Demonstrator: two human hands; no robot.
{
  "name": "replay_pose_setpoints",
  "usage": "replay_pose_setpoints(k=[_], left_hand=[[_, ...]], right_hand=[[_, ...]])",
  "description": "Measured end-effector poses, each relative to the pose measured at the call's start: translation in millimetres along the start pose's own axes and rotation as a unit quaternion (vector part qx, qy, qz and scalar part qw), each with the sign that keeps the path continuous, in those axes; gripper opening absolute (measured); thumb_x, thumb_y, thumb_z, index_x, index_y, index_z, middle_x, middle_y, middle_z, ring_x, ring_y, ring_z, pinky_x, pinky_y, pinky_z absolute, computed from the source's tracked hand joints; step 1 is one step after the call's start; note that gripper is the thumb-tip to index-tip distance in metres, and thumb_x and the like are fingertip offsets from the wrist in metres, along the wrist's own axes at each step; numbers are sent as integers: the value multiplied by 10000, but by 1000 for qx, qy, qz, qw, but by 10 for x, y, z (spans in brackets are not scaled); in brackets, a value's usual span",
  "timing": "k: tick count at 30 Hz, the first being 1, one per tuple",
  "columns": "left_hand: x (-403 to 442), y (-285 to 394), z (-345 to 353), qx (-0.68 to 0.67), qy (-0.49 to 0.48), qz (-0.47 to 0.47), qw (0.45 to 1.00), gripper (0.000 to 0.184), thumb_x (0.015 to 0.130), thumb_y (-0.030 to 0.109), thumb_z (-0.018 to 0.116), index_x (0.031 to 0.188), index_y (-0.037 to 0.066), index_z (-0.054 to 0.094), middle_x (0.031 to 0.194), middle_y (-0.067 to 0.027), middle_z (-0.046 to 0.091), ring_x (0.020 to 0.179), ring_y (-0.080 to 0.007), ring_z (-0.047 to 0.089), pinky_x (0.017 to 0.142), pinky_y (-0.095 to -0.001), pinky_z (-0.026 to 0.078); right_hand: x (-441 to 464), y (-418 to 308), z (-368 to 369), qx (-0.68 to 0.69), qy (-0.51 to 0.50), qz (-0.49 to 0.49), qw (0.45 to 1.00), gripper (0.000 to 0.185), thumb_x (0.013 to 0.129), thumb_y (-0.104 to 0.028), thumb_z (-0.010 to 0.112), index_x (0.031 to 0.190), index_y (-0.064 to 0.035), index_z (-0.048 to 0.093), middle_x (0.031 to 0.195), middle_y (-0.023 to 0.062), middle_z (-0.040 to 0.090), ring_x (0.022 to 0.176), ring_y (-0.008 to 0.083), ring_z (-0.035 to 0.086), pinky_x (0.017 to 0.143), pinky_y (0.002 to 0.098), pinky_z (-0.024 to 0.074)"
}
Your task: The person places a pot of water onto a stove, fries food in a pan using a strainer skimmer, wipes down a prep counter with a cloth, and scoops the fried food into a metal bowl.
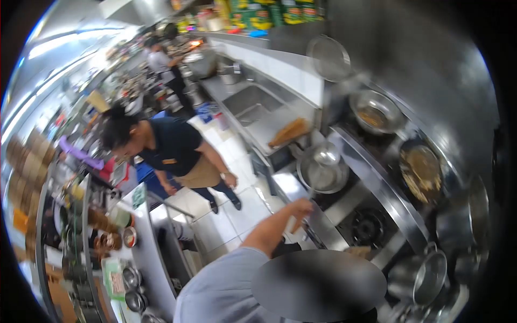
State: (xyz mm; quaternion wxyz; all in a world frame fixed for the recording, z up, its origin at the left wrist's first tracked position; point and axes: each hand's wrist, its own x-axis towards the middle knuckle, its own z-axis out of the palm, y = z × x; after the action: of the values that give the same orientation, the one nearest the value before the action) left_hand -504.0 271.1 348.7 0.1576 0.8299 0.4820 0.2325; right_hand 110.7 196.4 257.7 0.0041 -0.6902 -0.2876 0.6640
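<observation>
A ladle [327,154] is held in the L hand [301,208], fingers clenched round its handle. Its wooden end is seen poking out below the fist, & its round metal head is seen over the pan [321,179], at approx. 1 o'clock from the hand. Whether the pan's contents are touched by the ladle can't be told. The pan is set on the stove [344,203], w/ a bare burner [368,227] btwn 3 & 4 o'clock. The R hand can't be seen, so the state of its fingers can't be told.

A long brown item [289,133] is laid on the metal surface at 12 o'clock, just beside the sink [252,104], which is placed at 11. A wok [376,111] w/ brownish contents is seen at 1 o'clock; a 2nd, darker pan [422,168] w/ brown liquid is seen btwn 2 & 3. A strainer [329,58] is seen farther up at 12. A metal pot [417,278] is placed at 4.

At 8 o'clock, 2 small metal bowls [132,289] & a green tray [113,281] are seen by the bench [149,237]. A person in a dark shirt [175,145] is seen at 10, hands apart from the L hand.
</observation>
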Motion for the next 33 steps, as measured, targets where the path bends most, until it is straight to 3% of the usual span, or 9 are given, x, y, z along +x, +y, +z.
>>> replay_pose_setpoints(k=[2,3,4,7,11,15,22,24,33], left_hand=[[-97,-148,-282,42,-128,-41,990,173,611,70,655,764,46,580,700,-120,574,627,-291,574,564,-406,443],[-98,-142,-327,-255,-29,-315,914,125,682,75,654,772,19,588,687,-113,573,591,-264,567,533,-409,453],[-83,-175,-410,-493,59,-551,671,108,754,80,654,780,-8,596,674,-106,571,556,-237,559,502,-413,463],[-152,-622,-580,-306,-103,-597,734,150,794,110,675,823,-23,613,748,-137,633,652,-229,629,586,-379,523],[260,-526,-1020,-4,-292,-534,793,641,705,532,704,961,-53,647,885,-205,669,761,-298,651,714,-416,525],[1282,-287,-967,85,86,-265,957,466,832,411,598,1067,11,635,961,-213,666,936,-378,634,826,-432,492],[3916,184,-975,-122,146,-197,962,404,901,387,562,992,3,649,751,-124,654,801,-236,651,741,-370,493],[4312,316,-962,-396,22,-465,791,398,902,406,571,1010,31,646,683,-61,627,810,-242,649,724,-402,504],[4664,196,-614,-637,-190,-390,637,157,987,256,442,950,111,490,558,71,333,417,-59,270,386,-225,225]], right_hand=[[-101,144,-114,-29,-1,-4,1000,184,896,-293,544,942,-116,532,874,68,560,777,206,581,652,367,489],[-183,149,-157,-49,0,-14,999,179,896,-291,543,938,-118,530,873,67,557,778,206,581,652,367,488],[-261,133,-193,-70,6,-27,997,174,896,-288,543,934,-119,529,872,66,554,779,205,580,651,367,488],[-503,-96,-267,-144,42,-85,985,160,896,-281,540,922,-124,524,869,64,545,780,203,577,649,368,488],[-1013,88,-56,199,90,-60,974,167,890,-277,552,899,-116,508,889,71,569,797,224,588,657,364,484],[-1093,860,67,77,138,-68,985,180,851,-278,578,910,-120,518,897,61,572,781,223,575,650,375,473],[-1048,1951,850,360,167,163,904,159,846,-231,558,947,-110,543,909,74,574,836,235,561,712,418,457],[-1156,1954,1072,384,173,156,893,152,845,-232,556,936,-110,541,901,71,572,831,233,560,708,416,454],[-1550,1422,1652,467,212,94,853,130,843,-233,545,886,-111,532,866,58,561,807,226,554,693,405,441]])
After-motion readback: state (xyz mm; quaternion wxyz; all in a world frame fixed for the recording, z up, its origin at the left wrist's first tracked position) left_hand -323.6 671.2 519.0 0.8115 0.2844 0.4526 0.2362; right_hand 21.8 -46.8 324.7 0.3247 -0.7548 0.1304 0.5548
